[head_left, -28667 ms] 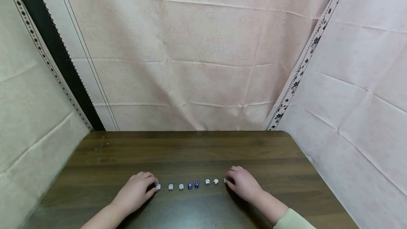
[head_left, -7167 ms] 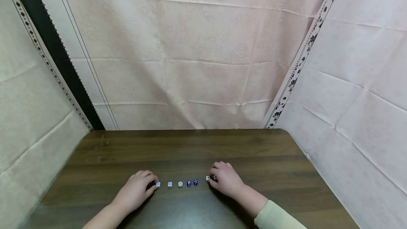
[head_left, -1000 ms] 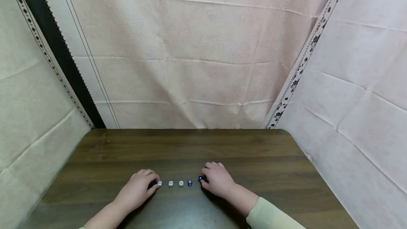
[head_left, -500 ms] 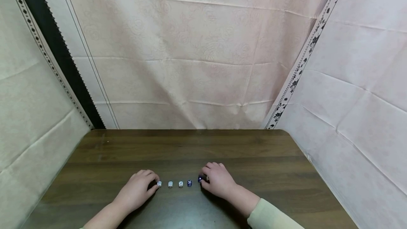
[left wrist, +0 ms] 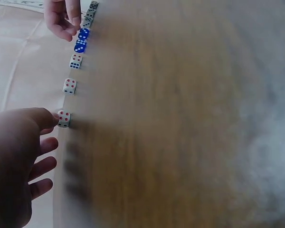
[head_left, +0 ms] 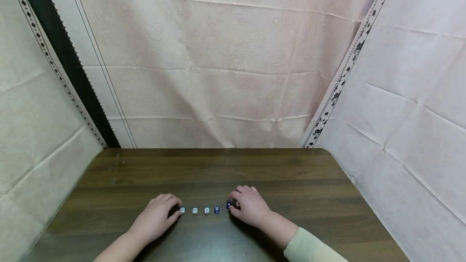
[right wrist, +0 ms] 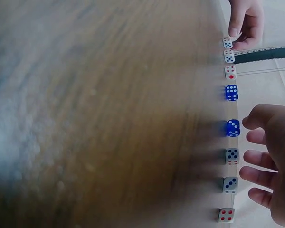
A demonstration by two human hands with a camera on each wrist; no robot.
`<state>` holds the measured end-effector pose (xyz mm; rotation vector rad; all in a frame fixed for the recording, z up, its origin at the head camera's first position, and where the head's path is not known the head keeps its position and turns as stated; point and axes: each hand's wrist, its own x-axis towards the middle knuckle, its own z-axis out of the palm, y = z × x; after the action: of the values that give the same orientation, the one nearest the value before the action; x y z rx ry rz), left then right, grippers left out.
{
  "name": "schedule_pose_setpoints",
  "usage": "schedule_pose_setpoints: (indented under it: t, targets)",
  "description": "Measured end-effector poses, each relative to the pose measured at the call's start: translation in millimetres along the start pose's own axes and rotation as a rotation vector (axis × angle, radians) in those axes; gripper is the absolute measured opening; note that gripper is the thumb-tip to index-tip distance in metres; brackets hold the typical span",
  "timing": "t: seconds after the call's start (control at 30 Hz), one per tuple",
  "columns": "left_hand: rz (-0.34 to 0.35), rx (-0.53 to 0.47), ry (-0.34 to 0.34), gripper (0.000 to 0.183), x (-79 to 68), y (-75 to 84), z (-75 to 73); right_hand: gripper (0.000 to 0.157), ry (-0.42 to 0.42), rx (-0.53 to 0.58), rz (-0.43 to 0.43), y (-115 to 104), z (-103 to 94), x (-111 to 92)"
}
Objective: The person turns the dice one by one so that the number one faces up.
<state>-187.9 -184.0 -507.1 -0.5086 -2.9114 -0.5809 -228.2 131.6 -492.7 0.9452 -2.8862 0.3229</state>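
Several small dice stand in a line across the table between my hands. At its left end, my left hand (head_left: 156,216) pinches a white die (left wrist: 64,118) with red and blue pips, thumb tip against it. Two more white dice (head_left: 194,211) and a blue die (head_left: 216,210) follow to the right. My right hand (head_left: 249,206) arches around a second blue die (right wrist: 233,128); in the right wrist view the thumb tip stands slightly off it and the fingers are spread. Three white dice (right wrist: 232,156) continue the line beside those fingers, mostly hidden under the hand in the head view.
The dark brown wooden table (head_left: 218,173) has rounded far corners. Pale cloth (head_left: 225,51) hangs behind it, with more cloth at the left (head_left: 43,112) and right (head_left: 407,112) sides.
Across the older frames my right hand has worked leftward from the rightmost die to the second blue one. Over the last second both hands barely move; a white die now shows beneath the right hand.
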Motion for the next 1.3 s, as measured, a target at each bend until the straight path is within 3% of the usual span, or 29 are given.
schedule_pose_setpoints:
  t: [0.43,0.7,1.03,1.3]
  targets:
    - [0.037,0.005,0.024,0.013,2.8,8.8,-3.5,0.021,0.035,0.055,0.002,7,-3.7,-9]
    - [0.040,-0.003,-0.011,0.016,8.8,18.0,-5.2,0.022,0.097,0.043,0.000,27,-10.9,-27]
    - [0.050,-0.002,-0.022,0.015,13.9,28.7,-8.0,0.021,0.158,0.009,0.059,59,-22.5,-57]
    - [0.071,0.005,0.001,0.016,14.5,33.4,-6.0,0.020,0.183,0.001,0.064,67,-23.3,-64]
